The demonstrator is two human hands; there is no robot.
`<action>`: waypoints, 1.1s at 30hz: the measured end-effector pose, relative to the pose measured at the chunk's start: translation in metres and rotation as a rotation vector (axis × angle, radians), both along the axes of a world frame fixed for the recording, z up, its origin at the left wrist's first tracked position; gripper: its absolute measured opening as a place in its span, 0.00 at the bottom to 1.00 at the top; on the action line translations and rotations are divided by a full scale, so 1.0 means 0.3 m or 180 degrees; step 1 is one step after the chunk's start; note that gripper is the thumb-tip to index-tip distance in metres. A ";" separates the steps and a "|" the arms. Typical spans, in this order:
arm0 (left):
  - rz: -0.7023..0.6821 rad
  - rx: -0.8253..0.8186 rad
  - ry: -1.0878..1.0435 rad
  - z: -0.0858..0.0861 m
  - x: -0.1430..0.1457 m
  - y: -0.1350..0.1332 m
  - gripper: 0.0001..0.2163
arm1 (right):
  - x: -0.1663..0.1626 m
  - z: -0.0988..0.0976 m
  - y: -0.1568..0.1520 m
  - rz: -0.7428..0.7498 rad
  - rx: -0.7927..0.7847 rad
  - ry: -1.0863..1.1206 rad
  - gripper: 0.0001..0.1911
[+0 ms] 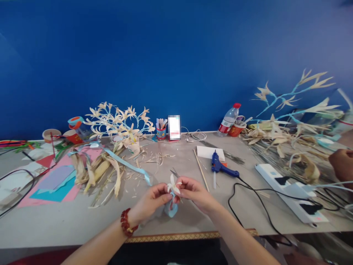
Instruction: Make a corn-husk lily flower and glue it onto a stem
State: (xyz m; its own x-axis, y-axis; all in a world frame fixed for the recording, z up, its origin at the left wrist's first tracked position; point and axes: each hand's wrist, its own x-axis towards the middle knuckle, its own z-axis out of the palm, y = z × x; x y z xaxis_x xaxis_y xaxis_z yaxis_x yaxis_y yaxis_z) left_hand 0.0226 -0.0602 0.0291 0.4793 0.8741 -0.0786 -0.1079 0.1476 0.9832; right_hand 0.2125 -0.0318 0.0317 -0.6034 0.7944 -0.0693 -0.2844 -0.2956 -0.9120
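Near the table's front edge, a small pale flower [173, 184] with narrow pointed petals, apparently of dried husk, is held between both hands. My left hand [156, 198] pinches it from the left, thumb and fingers closed at its base. From the right, my right hand [194, 193] has its fingertips closed on the petals and base. Light-blue tape [171, 210] hangs just below the fingers, its roll partly hidden by them. Behind the flower the metal tips of a tool, perhaps scissors [173, 172], stick out; the rest is covered.
A blue glue gun [219, 165] and a wooden stick [202, 169] lie to the right, beside a white power strip [292, 193] with cables. Husks [96, 171] and finished flower branches [121, 123] stand left. Another person's hand [342, 165] shows at far right.
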 end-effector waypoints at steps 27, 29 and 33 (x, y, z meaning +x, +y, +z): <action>0.1352 -0.0296 -0.0127 -0.073 0.050 0.154 0.11 | 0.415 -0.047 0.139 -0.2025 0.2653 -0.4615 0.20; 0.1405 -0.0295 -0.0126 -0.090 0.051 0.164 0.11 | 0.494 -0.074 0.171 -0.1886 0.2664 -0.5371 0.24; 0.1392 -0.0277 -0.0387 -0.122 0.052 0.169 0.10 | 0.551 -0.117 0.233 -0.1395 0.2925 -0.5532 0.26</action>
State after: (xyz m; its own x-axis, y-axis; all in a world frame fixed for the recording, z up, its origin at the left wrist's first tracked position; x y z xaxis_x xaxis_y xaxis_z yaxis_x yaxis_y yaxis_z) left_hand 0.0382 -0.0096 -0.0075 0.0773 0.9889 -0.1267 -0.2920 0.1440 0.9455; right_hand 0.3780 0.0381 -0.0033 -0.1475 0.9724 0.1809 0.9858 0.1594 -0.0529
